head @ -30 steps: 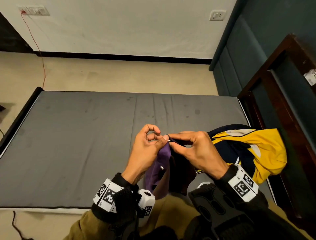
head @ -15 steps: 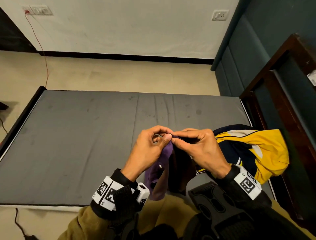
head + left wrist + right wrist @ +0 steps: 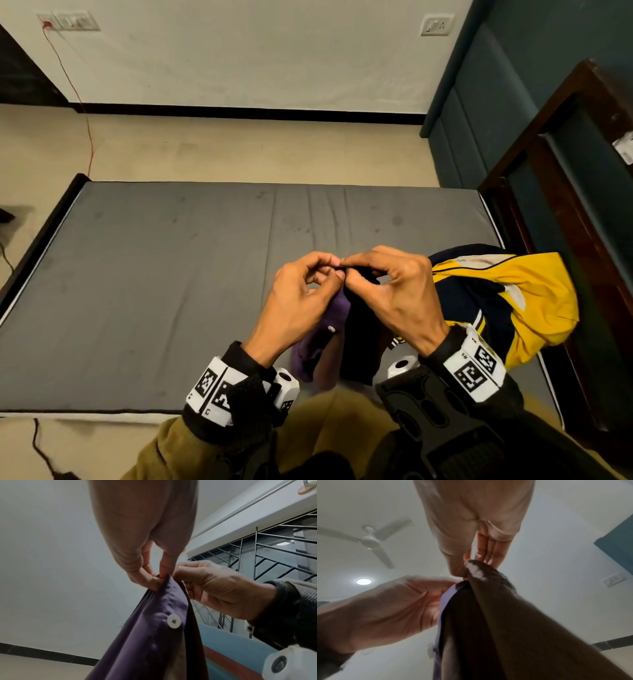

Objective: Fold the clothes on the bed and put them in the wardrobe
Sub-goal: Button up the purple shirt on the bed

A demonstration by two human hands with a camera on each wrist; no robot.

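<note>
I have the purple shirt (image 3: pixel 337 308) hanging over the near edge of the bed (image 3: pixel 154 291), its top edge pinched between thumb and forefinger of my left hand (image 3: pixel 298 301) and of my right hand (image 3: pixel 397 294), fingertips almost touching. A yellow-and-navy garment (image 3: pixel 513 294) is bunched just right. The mattress lies bare to the left.

Purple shirt (image 3: pixel 337 310): lower part hidden behind wrists and lap, overall shape unreadable. Yellow-and-navy garment (image 3: pixel 507 301): near side covered by right hand (image 3: pixel 397 294). Right wrist view: cloth blurred. Wardrobe (image 3: pixel 582 192) cut off at frame edge.
</note>
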